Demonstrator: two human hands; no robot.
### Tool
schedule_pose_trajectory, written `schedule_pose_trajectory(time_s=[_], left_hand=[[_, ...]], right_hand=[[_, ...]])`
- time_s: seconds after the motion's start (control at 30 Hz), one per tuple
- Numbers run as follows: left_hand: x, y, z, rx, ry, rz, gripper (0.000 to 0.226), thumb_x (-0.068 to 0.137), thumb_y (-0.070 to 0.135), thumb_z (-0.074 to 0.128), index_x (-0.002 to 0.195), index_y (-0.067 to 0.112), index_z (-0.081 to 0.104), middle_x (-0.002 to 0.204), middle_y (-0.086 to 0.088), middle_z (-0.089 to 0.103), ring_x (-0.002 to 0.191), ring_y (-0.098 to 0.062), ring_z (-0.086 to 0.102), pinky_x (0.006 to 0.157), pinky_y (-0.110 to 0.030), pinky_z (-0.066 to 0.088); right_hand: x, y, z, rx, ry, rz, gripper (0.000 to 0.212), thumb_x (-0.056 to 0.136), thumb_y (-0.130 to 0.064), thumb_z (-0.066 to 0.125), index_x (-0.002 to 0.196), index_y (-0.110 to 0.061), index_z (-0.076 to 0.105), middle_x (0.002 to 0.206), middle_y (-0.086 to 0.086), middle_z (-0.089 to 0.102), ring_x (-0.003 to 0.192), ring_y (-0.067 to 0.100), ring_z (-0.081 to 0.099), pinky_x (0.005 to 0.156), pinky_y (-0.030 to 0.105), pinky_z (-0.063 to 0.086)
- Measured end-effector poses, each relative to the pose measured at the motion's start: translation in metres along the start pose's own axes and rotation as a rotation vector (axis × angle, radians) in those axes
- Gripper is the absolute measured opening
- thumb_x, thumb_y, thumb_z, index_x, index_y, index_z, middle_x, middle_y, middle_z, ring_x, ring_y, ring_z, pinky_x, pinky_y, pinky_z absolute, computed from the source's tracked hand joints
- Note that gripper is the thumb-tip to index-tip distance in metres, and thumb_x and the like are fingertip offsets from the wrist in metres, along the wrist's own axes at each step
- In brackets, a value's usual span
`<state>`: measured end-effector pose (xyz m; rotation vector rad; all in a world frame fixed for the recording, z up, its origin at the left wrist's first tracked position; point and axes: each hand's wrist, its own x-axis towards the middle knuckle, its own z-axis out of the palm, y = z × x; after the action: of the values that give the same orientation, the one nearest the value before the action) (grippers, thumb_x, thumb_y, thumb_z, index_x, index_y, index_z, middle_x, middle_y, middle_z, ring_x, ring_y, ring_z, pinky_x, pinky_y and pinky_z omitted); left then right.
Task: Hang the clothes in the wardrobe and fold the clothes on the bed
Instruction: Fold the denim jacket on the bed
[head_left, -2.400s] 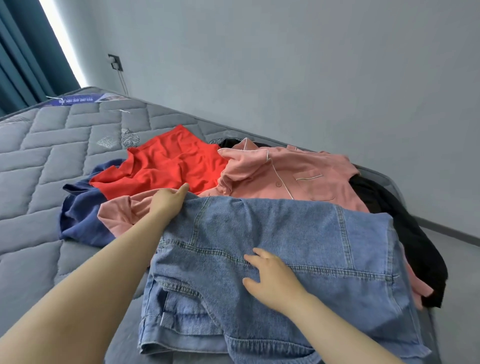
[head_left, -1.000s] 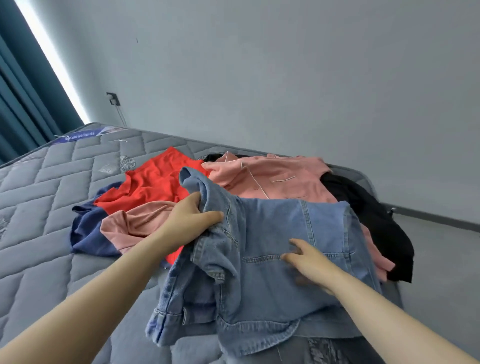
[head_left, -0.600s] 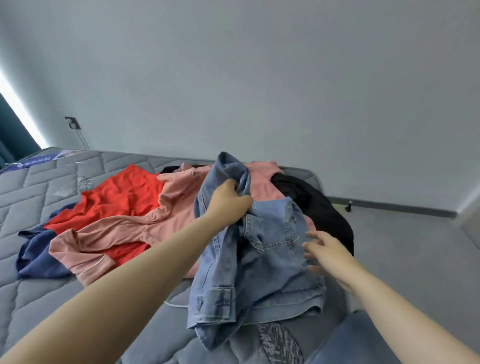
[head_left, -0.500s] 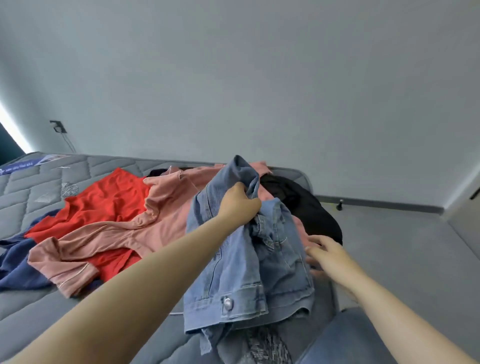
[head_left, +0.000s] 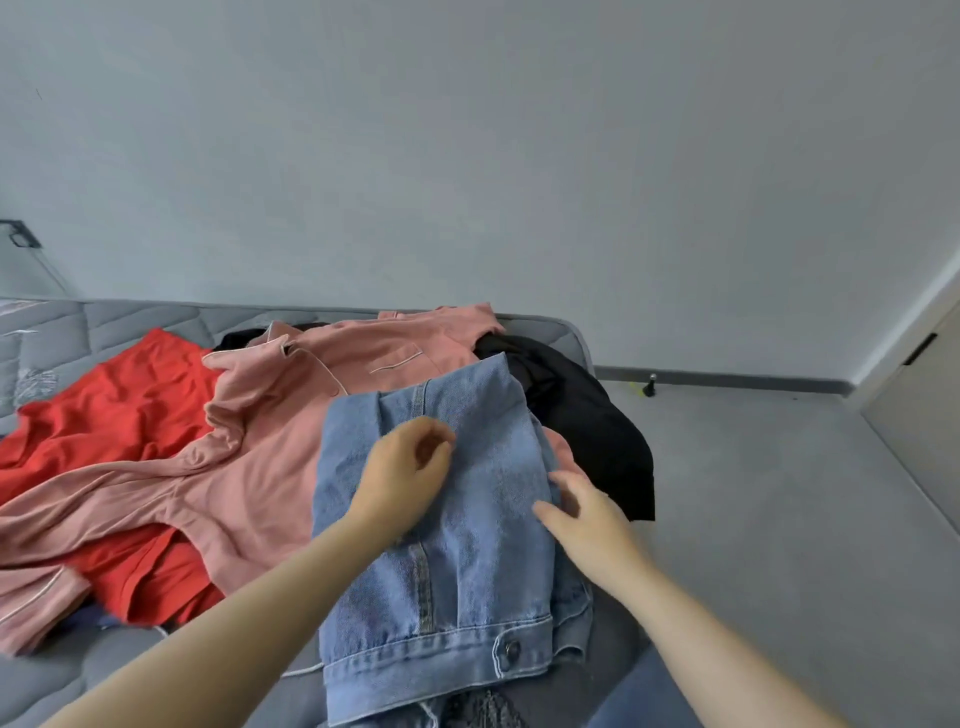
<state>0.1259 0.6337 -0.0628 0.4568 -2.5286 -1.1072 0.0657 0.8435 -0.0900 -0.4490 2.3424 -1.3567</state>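
Five garments lie on one grey quilted mattress (head_left: 130, 322), and two bare hands work over the nearest of them. That one is a blue denim jacket (head_left: 467, 571), folded into a narrow stack at the near corner of the bed, its hem towards the camera with one metal button (head_left: 511, 648) showing.

The left hand (head_left: 408, 470) sits over the upper middle of the denim. Its fingers are loosely curled towards the thumb, and no fold of cloth shows between them (the hand is a little blurred). The right hand (head_left: 587, 514) lies at the jacket's right edge, fingers straight and slightly spread, their tips touching the denim.

Behind and left of the jacket spreads one pink pyjama shirt (head_left: 270, 457) with pale piping and a single chest pocket, partly under the denim. One red garment (head_left: 114, 415) lies further left, beneath the pink sleeve. One black garment (head_left: 587, 415) is bunched at the far right corner of the mattress, just beside the jacket. A sliver of one navy piece (head_left: 96, 618) peeks out under the red.

On the grey floor (head_left: 779, 519), one dark doorstop (head_left: 649, 387) stands by the skirting.
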Motion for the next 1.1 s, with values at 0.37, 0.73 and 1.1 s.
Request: schedule_pose_trajectory(time_s=[0.37,0.73,1.1], left_hand=[[-0.01,-0.059,-0.039,0.184,0.166,0.084,0.042,0.088,0.018,0.063,0.129,0.013,0.056,0.13,-0.008,0.049,0.121,-0.028,0.047,0.104,-0.046,0.039],[0.074,-0.083,-0.029,0.406,-0.003,-0.006,0.036,0.097,0.032,0.052,0.126,0.011,0.057,0.123,-0.012,0.058,0.117,-0.032,0.047,0.105,-0.039,0.03],[0.088,-0.1,-0.014,0.558,-0.072,-0.008,0.037,0.099,0.042,0.035,0.102,0.01,0.053,0.1,-0.01,0.054,0.103,-0.033,0.047,0.096,-0.042,0.034]], right_hand=[[0.038,-0.014,0.007,-0.04,0.437,-0.027,0.037,0.094,-0.019,0.051,0.065,-0.019,0.028,0.059,-0.007,0.032,0.049,0.006,0.031,0.05,0.019,0.028],[0.096,-0.042,0.023,-0.025,0.177,0.041,0.053,0.084,-0.062,0.053,0.118,-0.021,0.051,0.105,-0.008,0.062,0.094,0.011,0.061,0.085,0.037,0.051],[0.156,-0.042,0.007,0.159,0.575,0.089,0.036,0.092,-0.03,0.054,0.063,-0.012,0.043,0.063,-0.001,0.045,0.064,0.019,0.041,0.056,0.034,0.033]])
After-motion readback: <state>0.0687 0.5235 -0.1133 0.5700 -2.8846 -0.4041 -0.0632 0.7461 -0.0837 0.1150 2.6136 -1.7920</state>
